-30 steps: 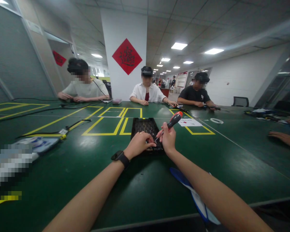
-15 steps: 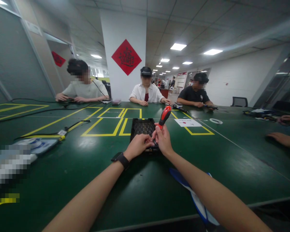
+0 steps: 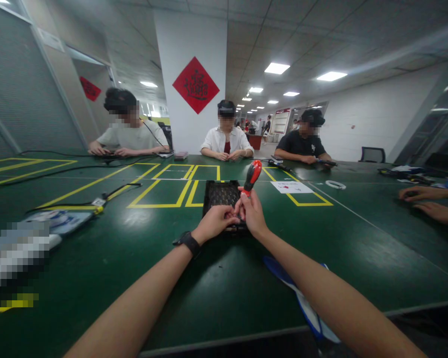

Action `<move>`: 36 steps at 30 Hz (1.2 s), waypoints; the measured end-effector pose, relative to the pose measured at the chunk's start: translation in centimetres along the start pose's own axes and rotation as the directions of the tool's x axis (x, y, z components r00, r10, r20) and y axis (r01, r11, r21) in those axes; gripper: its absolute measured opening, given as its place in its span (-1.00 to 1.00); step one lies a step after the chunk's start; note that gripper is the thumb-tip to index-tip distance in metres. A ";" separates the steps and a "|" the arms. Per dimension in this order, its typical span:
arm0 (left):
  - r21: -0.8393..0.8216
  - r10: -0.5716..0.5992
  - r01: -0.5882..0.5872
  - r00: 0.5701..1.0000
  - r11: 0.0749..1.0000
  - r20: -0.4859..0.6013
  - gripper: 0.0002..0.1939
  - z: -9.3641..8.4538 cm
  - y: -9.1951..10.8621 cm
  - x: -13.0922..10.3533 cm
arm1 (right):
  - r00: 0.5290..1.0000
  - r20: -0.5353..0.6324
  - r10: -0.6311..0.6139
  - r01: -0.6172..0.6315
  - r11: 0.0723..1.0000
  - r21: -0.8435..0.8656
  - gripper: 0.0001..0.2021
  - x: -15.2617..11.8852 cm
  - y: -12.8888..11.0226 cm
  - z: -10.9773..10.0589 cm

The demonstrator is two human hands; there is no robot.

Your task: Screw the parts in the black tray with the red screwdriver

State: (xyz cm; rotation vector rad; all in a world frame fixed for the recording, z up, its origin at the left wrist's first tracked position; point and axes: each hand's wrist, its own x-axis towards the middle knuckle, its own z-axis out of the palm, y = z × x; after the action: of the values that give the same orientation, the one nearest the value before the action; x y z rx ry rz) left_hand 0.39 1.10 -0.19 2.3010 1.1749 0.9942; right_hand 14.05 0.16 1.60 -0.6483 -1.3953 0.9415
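Observation:
In my right hand is a screwdriver with a red and black handle; the handle sticks up above my fingers, and its lower end is hidden by them. My left hand is closed right beside it, fingertips pinched near the screwdriver's lower end; what they pinch, if anything, is too small to make out. Both hands are over the near end of a black open tray with a patterned floor, which lies on the green table.
Blue-and-white flat items lie by my right forearm. A plastic-wrapped packet and black cable are at left. A printed paper and a white ring lie beyond. Several people sit around; another person's hands rest at right.
The screwdriver handle has tilted slightly. My hands stay at the tray's near end. The person opposite has drawn their hands together, and another person's hands at right have moved further in.

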 end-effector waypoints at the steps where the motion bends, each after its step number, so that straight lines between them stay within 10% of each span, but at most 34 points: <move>1: -0.013 0.017 -0.016 1.000 1.000 0.019 -0.75 -0.1 0.1 0.0 | 1.000 0.004 0.008 -0.008 1.000 0.005 -0.64 0.0 0.1 0.0; 36: -0.057 0.051 -0.051 0.999 0.997 0.009 -0.78 0.0 0.0 -0.1 | 0.997 0.053 -0.060 0.060 0.998 0.006 -0.68 0.3 1.1 -0.5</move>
State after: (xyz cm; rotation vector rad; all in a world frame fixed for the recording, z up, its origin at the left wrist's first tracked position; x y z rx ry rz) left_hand 0.35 1.03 -0.20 2.2995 1.0745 1.0191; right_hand 14.36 1.01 0.77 -0.5790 -1.4516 0.9196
